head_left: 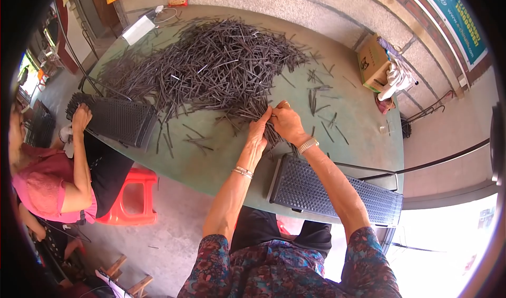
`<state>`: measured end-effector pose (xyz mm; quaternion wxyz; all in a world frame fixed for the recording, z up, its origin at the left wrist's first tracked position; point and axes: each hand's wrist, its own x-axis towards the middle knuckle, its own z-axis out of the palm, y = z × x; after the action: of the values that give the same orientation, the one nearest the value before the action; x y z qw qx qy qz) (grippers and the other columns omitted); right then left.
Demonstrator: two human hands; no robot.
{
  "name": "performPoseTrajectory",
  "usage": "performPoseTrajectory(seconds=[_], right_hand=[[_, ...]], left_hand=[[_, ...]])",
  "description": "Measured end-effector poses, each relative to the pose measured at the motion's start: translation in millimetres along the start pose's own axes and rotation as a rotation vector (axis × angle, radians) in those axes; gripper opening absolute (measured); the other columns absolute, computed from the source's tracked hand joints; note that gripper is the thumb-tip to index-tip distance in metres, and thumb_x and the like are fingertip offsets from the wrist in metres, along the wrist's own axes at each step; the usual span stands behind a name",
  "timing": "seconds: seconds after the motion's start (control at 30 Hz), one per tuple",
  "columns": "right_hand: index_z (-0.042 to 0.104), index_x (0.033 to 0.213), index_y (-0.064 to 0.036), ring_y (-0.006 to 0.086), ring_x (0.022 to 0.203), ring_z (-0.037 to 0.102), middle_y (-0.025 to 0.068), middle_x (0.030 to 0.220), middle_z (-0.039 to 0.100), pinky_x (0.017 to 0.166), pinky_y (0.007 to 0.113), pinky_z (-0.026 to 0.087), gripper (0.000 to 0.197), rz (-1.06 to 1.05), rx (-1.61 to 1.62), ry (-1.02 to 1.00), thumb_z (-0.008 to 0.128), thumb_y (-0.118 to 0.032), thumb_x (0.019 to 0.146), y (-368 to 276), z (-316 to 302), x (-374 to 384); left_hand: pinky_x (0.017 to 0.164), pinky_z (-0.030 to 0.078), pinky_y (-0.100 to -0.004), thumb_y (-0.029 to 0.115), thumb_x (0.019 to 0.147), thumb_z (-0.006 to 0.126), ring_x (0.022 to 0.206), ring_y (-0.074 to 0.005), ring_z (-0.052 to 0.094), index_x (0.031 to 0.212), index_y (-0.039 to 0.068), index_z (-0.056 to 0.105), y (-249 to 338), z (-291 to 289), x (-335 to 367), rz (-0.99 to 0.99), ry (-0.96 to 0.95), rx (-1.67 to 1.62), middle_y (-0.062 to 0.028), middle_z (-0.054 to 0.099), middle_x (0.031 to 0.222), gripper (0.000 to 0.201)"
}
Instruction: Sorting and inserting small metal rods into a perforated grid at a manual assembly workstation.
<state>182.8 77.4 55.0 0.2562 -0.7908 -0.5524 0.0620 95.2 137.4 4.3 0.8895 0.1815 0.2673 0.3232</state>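
Observation:
A large heap of thin dark strips point(221, 61) spreads over the green table point(350, 116). At its near edge, my left hand point(258, 131) and my right hand point(289, 123) meet, thumbs close together. Both are closed around a bunch of the same dark strips point(271, 135), whose ends poke out below my fingers. Part of the bunch is hidden behind the hands. Under my right forearm lies a long dark tray with a grid of small holes point(303, 184), along the table's near edge.
At the left, a co-worker in a pink top reaches a hand point(81, 118) to another black perforated tray point(124, 120). A red plastic stool point(150, 198) stands below. A cardboard box point(371, 61) with cloth sits far right, a white power strip point(138, 30) far left. Loose strips lie around the heap.

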Motion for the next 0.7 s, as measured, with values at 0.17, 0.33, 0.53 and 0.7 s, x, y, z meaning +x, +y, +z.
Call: performPoseTrajectory(seconds=[0.17,0.33,0.53,0.7], right_hand=[[0.068,0.096,-0.0068,0.0336,0.091,0.061,0.0166,0.102,0.063,0.08,0.043,0.049,0.017,-0.104,-0.097,0.185,0.063,-0.018,0.084,-15.6,-12.3,-11.8],[0.056,0.112,0.0019,0.021,0.087,0.063,0.0145,0.097,0.065,0.077,0.031,0.048,0.047,0.254,0.674,-0.098,0.05,-0.042,0.095,9.4,-18.1,-19.4],[0.055,0.111,0.0043,0.0181,0.07,0.062,0.013,0.092,0.064,0.068,0.033,0.055,0.059,0.535,1.121,-0.362,0.039,-0.052,0.099,-13.4,-16.4,-32.9],[0.056,0.097,0.0059,0.0145,0.058,0.058,0.0107,0.073,0.061,0.051,0.027,0.054,0.043,0.529,1.095,-0.128,0.049,-0.036,0.097,-21.4,-15.3,-32.4]], left_hand=[[0.064,0.056,-0.0302,0.02,0.081,0.077,0.072,-0.0153,0.066,0.092,0.006,0.066,4.4,-10.7,4.3,0.013,0.002,-0.065,-0.0044,0.067,0.084,0.022],[0.056,0.055,-0.0358,0.009,0.078,0.076,0.061,-0.0196,0.062,0.087,0.001,0.063,21.4,1.5,11.7,-0.03,-0.001,-0.184,-0.0079,0.063,0.073,0.017],[0.063,0.056,-0.0374,0.009,0.078,0.076,0.066,-0.02,0.062,0.086,0.0,0.063,36.0,6.4,10.1,0.085,0.009,-0.218,-0.0078,0.063,0.075,0.018],[0.071,0.057,-0.0398,0.012,0.08,0.074,0.072,-0.0212,0.063,0.088,0.0,0.062,34.8,14.3,0.6,0.112,0.018,-0.283,-0.0083,0.063,0.08,0.019]])
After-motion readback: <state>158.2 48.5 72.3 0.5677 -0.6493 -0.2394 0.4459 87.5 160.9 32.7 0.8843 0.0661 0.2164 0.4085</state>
